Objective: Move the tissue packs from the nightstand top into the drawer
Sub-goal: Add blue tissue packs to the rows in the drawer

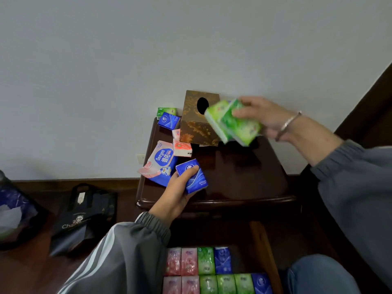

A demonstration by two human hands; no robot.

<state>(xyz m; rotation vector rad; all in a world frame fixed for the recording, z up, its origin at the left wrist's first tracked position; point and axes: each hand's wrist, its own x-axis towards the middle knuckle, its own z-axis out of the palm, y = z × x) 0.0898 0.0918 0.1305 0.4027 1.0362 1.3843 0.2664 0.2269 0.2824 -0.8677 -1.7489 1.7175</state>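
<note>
My left hand (178, 194) grips a blue tissue pack (194, 177) over the front left of the dark nightstand top (244, 172). My right hand (265, 117) holds two green tissue packs (233, 122), blurred, above the back right of the top. More packs lie at the back left: a green one (166, 111), a blue one (168, 120), two pink ones (182, 147) and a larger pink-and-blue wipes pack (160, 164). Below, the open drawer (265, 251) holds rows of pink, green and blue packs (205, 270).
A brown patterned tissue box (197, 126) stands at the back of the nightstand against the white wall. A black paper bag (84, 217) sits on the wooden floor to the left, with a dark bag (14, 211) at the far left. My knee (318, 274) is at the drawer's right.
</note>
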